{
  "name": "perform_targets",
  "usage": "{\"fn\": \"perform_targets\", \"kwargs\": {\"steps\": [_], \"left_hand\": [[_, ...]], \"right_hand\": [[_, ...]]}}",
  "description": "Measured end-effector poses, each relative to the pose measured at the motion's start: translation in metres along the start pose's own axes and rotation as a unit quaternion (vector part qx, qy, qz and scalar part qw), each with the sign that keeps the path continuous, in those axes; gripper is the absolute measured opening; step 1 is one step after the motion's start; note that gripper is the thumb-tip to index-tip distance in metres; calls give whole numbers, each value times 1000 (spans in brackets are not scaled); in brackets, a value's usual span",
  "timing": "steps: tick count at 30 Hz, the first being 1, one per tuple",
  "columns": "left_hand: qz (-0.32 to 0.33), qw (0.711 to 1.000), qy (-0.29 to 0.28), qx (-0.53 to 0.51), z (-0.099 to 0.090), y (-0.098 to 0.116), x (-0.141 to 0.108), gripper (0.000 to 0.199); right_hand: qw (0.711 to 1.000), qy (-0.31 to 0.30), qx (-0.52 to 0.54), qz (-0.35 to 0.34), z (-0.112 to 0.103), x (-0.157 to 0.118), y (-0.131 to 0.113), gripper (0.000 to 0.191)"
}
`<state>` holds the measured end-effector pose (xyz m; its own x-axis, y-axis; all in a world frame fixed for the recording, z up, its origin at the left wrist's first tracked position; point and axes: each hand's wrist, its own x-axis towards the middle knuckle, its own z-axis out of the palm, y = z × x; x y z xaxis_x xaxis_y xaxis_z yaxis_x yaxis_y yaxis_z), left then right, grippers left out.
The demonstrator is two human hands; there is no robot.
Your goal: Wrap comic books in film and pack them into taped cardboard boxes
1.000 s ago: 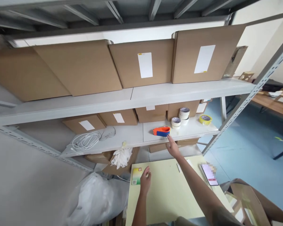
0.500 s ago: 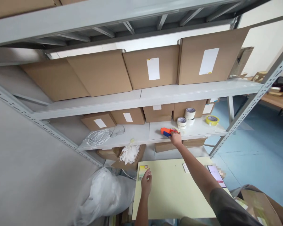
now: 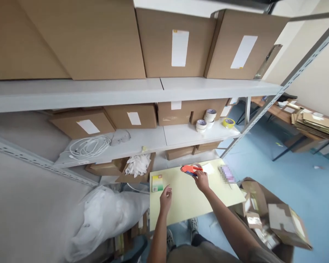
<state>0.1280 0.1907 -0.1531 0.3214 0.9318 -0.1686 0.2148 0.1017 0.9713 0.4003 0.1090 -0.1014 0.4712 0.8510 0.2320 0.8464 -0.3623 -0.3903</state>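
Note:
My right hand [image 3: 201, 180] is wrapped round an orange and blue tape dispenser [image 3: 188, 169], holding it over the far part of the pale yellow table [image 3: 181, 204]. Over the table's left part is my left hand [image 3: 166, 197], its fingers loosely curled and apart, with nothing in it. Just left of and beyond that hand lies a yellow and green card [image 3: 157, 183]. A white paper [image 3: 208, 168] rests at the table's far edge, beyond the dispenser. A phone [image 3: 227, 174], partly blurred, lies near the right corner.
Shelves [image 3: 181, 135] ahead hold cardboard boxes, white tape rolls [image 3: 201, 125], a yellow roll [image 3: 228, 123] and coiled cable [image 3: 91, 147]. A white plastic bag [image 3: 106, 215] bulges at left. Cardboard scraps [image 3: 282, 218] fill a container at right.
My right hand has lifted the tape dispenser off the shelf and brought it over the table. The view has tilted down, showing more floor and my shoes.

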Motion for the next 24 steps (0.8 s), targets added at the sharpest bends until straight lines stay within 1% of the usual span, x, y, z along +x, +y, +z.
{"fn": "perform_targets", "kwargs": {"steps": [3,6,10,12,15,18,21,22,24], "left_hand": [[-4,1000,-6,9,2,-5,-13,46],[-7,1000,-11,26,2,-3,-23,47],[-15,998,19,50,5,1,-39,46],[-29,998,32,48,11,0,-50,47],[-62,996,29,50,29,-4,-69,48],[-75,995,28,60,53,-8,-86,50],[-73,995,20,69,75,-5,-97,51],[-72,995,14,71,81,-3,-99,51],[-69,995,8,77,87,5,-100,49]], "right_hand": [[996,-59,-17,67,1,-40,31,11],[984,-119,-38,128,-1,-70,68,15],[966,-165,-61,191,3,-101,120,24],[958,-175,-68,214,8,-114,145,29],[947,-191,-77,245,13,-130,177,34],[947,-197,-58,248,12,-136,197,35],[949,-194,-27,247,7,-134,206,37],[950,-185,-23,251,6,-132,207,39],[960,-147,-10,238,5,-129,206,44]]}}
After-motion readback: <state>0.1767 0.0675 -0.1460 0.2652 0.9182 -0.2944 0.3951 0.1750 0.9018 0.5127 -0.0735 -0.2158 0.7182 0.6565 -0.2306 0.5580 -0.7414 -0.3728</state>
